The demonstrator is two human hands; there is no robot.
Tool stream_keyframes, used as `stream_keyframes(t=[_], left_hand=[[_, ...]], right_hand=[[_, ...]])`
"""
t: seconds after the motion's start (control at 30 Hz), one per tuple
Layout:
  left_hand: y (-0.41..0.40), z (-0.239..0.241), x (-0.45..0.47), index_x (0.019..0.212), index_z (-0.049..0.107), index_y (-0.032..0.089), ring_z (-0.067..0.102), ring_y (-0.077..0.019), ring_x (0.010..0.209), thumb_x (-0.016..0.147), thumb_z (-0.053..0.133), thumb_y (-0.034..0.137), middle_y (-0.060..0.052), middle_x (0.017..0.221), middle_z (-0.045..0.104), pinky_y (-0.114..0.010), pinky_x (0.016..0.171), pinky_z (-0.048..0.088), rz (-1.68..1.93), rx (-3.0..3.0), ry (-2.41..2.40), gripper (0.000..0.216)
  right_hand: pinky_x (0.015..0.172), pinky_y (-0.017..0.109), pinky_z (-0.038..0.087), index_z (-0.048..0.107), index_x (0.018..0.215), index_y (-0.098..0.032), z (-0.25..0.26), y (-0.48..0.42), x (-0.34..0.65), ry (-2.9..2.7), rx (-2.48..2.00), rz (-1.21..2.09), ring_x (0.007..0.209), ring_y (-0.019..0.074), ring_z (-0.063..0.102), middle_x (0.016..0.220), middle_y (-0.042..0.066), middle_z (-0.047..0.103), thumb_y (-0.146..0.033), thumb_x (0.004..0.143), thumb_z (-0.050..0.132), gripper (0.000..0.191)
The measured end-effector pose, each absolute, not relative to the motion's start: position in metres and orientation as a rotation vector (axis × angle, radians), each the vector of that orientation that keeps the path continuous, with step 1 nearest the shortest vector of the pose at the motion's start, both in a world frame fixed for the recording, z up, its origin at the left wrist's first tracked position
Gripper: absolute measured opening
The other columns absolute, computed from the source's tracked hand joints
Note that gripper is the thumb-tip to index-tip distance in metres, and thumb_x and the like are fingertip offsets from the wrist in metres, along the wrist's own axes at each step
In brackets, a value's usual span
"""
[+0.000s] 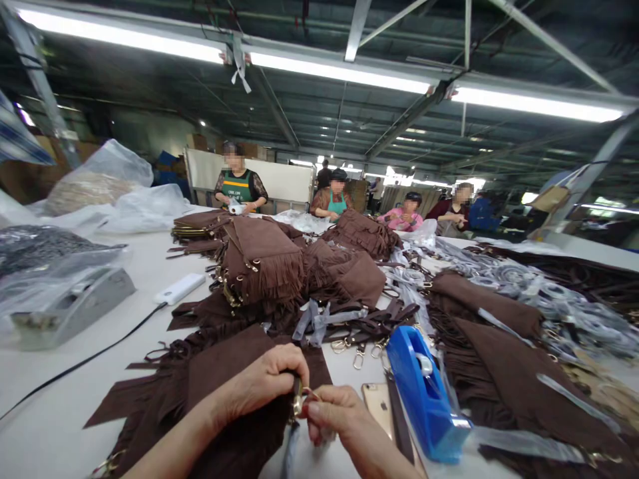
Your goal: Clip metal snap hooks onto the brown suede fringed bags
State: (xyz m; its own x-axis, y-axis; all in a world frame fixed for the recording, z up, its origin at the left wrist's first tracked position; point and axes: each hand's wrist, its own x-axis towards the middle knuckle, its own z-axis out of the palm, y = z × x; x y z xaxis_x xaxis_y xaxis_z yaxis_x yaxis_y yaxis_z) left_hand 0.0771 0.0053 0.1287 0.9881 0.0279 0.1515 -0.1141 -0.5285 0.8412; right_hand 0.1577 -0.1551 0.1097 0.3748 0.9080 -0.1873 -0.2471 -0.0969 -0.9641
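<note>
A dark brown fringed suede bag (224, 372) lies on the table under my forearms. My left hand (272, 376) is closed on the bag's edge beside a piece of gold-coloured hardware (298, 401). From the right, my right hand (339, 416) pinches a gold metal clasp at the same spot, its fingertips close to the left ones. Fingers hide part of the clasp, so whether it is hooked to the bag I cannot tell. Below the hands hangs a pale strip (289, 446), perhaps plastic wrap.
A blue tape dispenser (424, 392) and a gold phone (378, 406) stand right of my hands. Brown bags (264, 253) are piled ahead, with straps and clips (359, 322). More bags (519, 372) lie right. A grey dispenser (74, 306) is left. Several co-workers sit across the table.
</note>
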Motion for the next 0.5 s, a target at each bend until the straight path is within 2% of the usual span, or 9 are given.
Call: stream_keyframes(t=[0.07,0.17,0.33,0.43,0.5], left_hand=[[0.007,0.125,0.075,0.06,0.056,0.018,0.05,-0.014,0.072,0.057,0.041,0.01,0.002,0.065,0.055,-0.027,0.077,0.037,0.197,2.088,-0.055,0.016],[0.005,0.121,0.07,0.059,0.054,0.018,0.051,-0.0137,0.072,0.06,0.041,0.011,0.003,0.064,0.055,-0.031,0.088,0.033,0.259,2.076,-0.034,0.014],[-0.001,0.117,0.057,0.061,0.055,0.019,0.051,-0.0147,0.077,0.06,0.048,0.013,0.003,0.068,0.056,-0.034,0.099,0.026,0.266,2.143,-0.009,0.009],[0.005,0.093,0.055,0.067,0.057,0.022,0.05,-0.0138,0.077,0.066,0.056,0.02,0.005,0.071,0.057,-0.036,0.103,0.024,0.201,2.255,-0.114,0.003],[0.013,0.067,0.059,0.065,0.056,0.023,0.049,-0.013,0.071,0.076,0.052,0.03,0.005,0.067,0.054,-0.037,0.102,0.027,0.181,2.326,-0.29,0.013]], right_hand=[[0.051,0.022,0.03,0.065,0.069,-0.009,0.112,-0.153,0.157,-0.636,-1.251,1.18,0.046,0.0078,0.043,0.051,0.001,0.054,-0.044,0.061,0.064,0.035],[0.05,0.022,0.029,0.066,0.074,-0.007,0.107,-0.153,0.151,-0.645,-1.193,1.23,0.047,0.0077,0.044,0.053,0.002,0.053,-0.045,0.066,0.059,0.04],[0.049,0.022,0.032,0.064,0.069,-0.011,0.094,-0.16,0.153,-0.754,-1.279,1.255,0.047,0.0077,0.045,0.052,0.0,0.052,-0.041,0.068,0.052,0.032],[0.051,0.024,0.04,0.059,0.074,-0.015,0.096,-0.177,0.183,-0.903,-1.477,1.132,0.051,0.0086,0.049,0.061,-0.002,0.056,-0.048,0.078,0.05,0.034],[0.051,0.023,0.043,0.057,0.078,-0.016,0.1,-0.194,0.214,-0.947,-1.565,0.999,0.053,0.0081,0.05,0.065,-0.003,0.057,-0.05,0.082,0.049,0.034]])
